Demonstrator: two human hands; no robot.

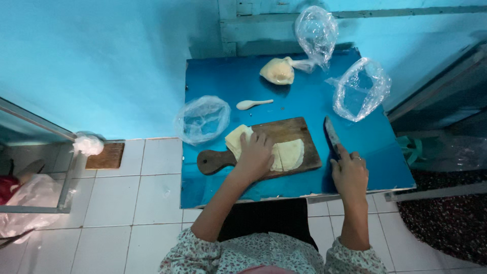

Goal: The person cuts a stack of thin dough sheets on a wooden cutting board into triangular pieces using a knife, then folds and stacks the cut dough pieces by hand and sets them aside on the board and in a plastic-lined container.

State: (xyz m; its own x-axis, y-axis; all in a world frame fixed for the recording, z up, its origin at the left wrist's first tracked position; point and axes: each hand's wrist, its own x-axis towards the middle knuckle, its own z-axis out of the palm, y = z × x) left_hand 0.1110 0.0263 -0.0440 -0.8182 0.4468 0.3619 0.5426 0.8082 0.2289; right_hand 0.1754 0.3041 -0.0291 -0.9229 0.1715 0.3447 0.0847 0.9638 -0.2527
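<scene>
My left hand presses flat on pale slabs of food that lie on a wooden cutting board with a round handle. The slab shows a cut line near my fingers. My right hand grips the handle of a knife; its blade points away from me and rests on the blue table just right of the board. A stack of pale pieces sits at the board's left edge.
On the table lie a pale spoon, a tied bag of yellowish food and three clear plastic bags. A blue wall stands behind, white floor tiles to the left, and a glass cabinet at far left.
</scene>
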